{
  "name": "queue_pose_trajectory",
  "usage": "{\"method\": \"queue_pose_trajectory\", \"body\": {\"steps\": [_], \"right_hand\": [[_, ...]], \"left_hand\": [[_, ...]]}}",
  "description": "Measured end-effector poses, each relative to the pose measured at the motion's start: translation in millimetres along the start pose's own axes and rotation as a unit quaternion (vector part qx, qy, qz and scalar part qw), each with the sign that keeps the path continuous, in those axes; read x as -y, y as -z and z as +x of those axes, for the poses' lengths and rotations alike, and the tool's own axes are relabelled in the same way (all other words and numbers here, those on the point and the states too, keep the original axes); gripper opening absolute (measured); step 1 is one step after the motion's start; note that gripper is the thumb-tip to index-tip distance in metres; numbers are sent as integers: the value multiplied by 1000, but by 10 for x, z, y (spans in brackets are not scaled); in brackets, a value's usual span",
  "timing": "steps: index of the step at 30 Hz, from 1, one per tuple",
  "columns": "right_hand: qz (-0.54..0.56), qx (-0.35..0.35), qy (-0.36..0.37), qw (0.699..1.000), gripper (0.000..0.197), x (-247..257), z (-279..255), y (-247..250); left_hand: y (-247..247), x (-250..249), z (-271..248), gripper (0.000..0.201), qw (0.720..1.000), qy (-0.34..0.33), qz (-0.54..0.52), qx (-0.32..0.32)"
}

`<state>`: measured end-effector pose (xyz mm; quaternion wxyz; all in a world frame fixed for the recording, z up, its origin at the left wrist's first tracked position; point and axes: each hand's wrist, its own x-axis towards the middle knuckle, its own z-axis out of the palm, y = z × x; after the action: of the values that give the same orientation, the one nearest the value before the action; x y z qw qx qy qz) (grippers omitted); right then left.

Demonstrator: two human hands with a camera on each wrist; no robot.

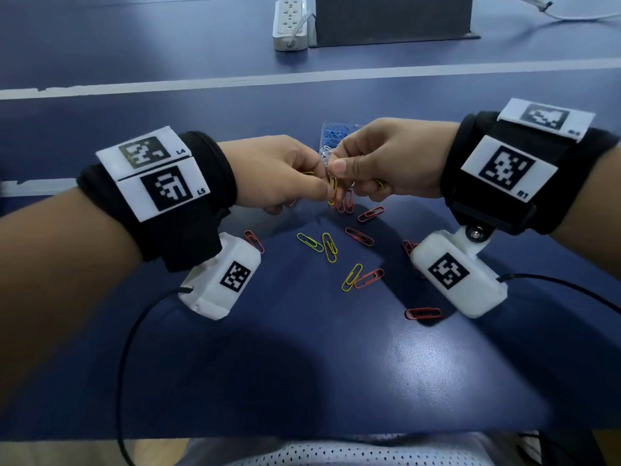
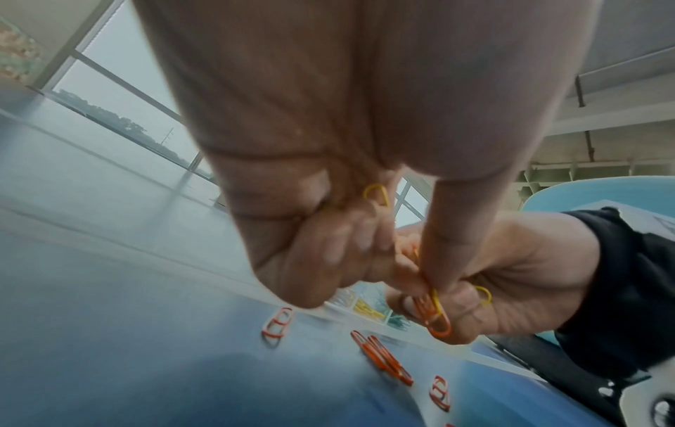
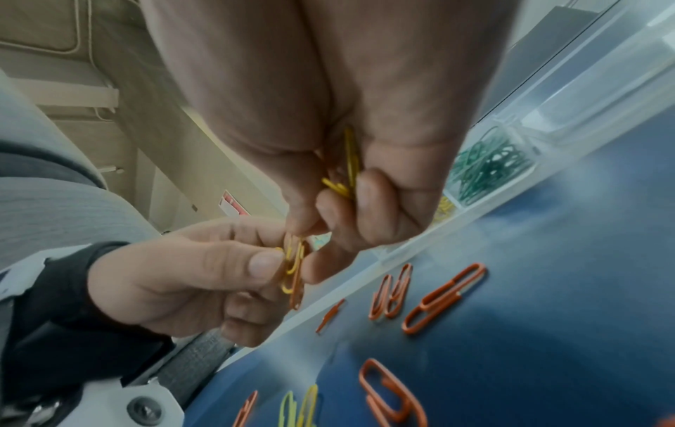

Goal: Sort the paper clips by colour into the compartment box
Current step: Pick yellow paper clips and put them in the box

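Observation:
Both hands meet above the blue table. My left hand pinches a yellow paper clip tangled with an orange clip between thumb and forefinger. It also keeps another yellow clip curled in its palm. My right hand grips the same tangled pair from the other side and holds several yellow clips under its curled fingers. Behind the hands stands the clear compartment box, with blue clips, white clips, green clips and yellow clips in separate compartments.
Loose orange clips and yellow-green clips lie scattered on the table under and in front of the hands, one orange clip nearest me. A white power strip and a dark box stand at the far edge.

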<state>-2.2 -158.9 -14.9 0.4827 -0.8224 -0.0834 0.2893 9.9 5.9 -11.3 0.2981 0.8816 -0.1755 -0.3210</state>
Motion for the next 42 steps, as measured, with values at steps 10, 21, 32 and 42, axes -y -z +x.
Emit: {"method": "queue_pose_trajectory", "body": {"steps": [10, 21, 32, 42], "right_hand": [[41, -8, 14, 999, 24, -67, 16, 14], [52, -19, 24, 998, 31, -80, 21, 14], [80, -56, 34, 995, 30, -73, 23, 16], [11, -131, 28, 991, 31, -31, 72, -34]], "left_hand": [[40, 79, 39, 4, 999, -32, 7, -21], [42, 89, 18, 16, 997, -8, -79, -11], [88, 118, 34, 20, 990, 24, -135, -36], [18, 14, -7, 14, 998, -32, -58, -5]]}}
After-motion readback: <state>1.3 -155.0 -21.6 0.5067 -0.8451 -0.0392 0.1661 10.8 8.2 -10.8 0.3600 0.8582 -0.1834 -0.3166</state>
